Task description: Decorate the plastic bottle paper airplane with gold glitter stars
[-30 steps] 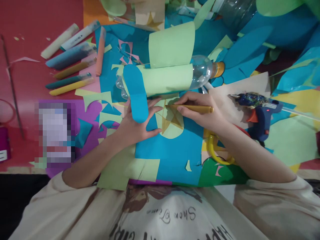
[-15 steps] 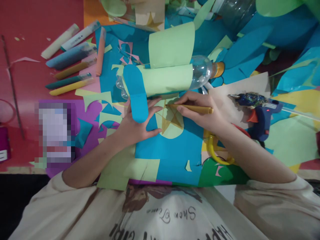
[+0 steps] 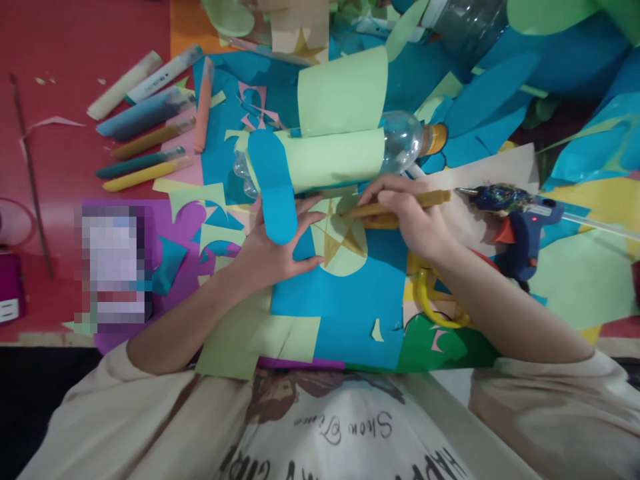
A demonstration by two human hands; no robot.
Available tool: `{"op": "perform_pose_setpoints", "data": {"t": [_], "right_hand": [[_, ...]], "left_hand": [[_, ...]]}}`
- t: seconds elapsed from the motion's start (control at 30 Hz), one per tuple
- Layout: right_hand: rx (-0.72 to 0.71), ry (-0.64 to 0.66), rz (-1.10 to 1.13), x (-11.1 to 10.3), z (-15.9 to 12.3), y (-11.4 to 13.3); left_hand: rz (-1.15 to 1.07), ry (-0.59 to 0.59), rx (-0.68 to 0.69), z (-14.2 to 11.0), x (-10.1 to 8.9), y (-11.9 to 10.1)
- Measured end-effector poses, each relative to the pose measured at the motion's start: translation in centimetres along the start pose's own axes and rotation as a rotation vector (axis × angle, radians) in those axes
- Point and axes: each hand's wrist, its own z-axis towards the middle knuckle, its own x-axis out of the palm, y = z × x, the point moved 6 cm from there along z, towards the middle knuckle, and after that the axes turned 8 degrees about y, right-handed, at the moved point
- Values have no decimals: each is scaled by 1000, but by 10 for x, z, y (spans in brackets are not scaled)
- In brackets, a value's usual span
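Pale green paper (image 3: 343,261), rounded at its near end, lies on a blue sheet (image 3: 345,293) between the fingers of both hands. It bears an ochre star (image 3: 354,241); two near points are filled in. Left hand (image 3: 275,257): fingers spread wide, grasping nothing, tips at the paper's left edge. Right hand (image 3: 415,223): fingers closed round an ochre marker (image 3: 435,198), its tip at the star; contact cannot be confirmed. Second ochre shape (image 3: 383,222), just below the right fingers: unclear. Paper's far end, near the bottle (image 3: 403,143), is hard to make out. Blue strip (image 3: 273,187) hides part of the left hand. Pixelated item (image 3: 115,267), well left of the left fingers: unidentified. Yellow loop (image 3: 424,300), nearer the wearer than the right fingers: partly covered by the right arm (image 3: 490,293).
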Motion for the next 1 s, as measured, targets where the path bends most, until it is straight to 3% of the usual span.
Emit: {"op": "perform_pose_setpoints", "data": {"t": [0.17, 0.4, 1.0], "right_hand": [[-23, 39, -20, 4, -2, 4], [-70, -18, -137, 5, -3, 2], [-44, 43, -185, 8, -3, 5]], "left_hand": [[5, -9, -2, 0, 0, 0], [-6, 9, -2, 1, 0, 0], [5, 10, -3, 1, 0, 0]]}}
